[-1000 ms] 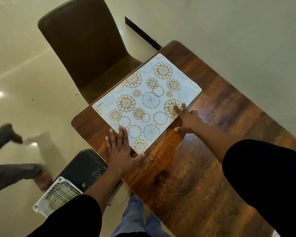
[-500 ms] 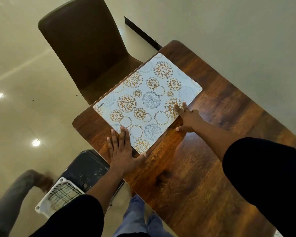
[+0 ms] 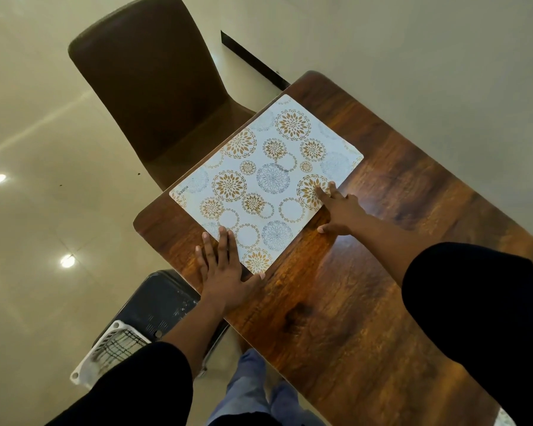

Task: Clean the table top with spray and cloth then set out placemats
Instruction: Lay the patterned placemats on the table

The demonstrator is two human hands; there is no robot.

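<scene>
One patterned placemat (image 3: 266, 182) lay flat at the worktop (image 3: 366, 302) corner nearest the brown chair (image 3: 154, 87), my left hand (image 3: 225, 272) and right hand (image 3: 339, 210) spread flat on its near edge; no spray or cloth showed, and further placemats seemingly remained to set.

**Placemat Laid at Table's End**

A white rectangular placemat (image 3: 268, 182), printed with gold and grey floral medallions, lies flat on the glossy dark-brown wooden table top (image 3: 366, 302), at its far end, one long edge along the table's edge.
</scene>
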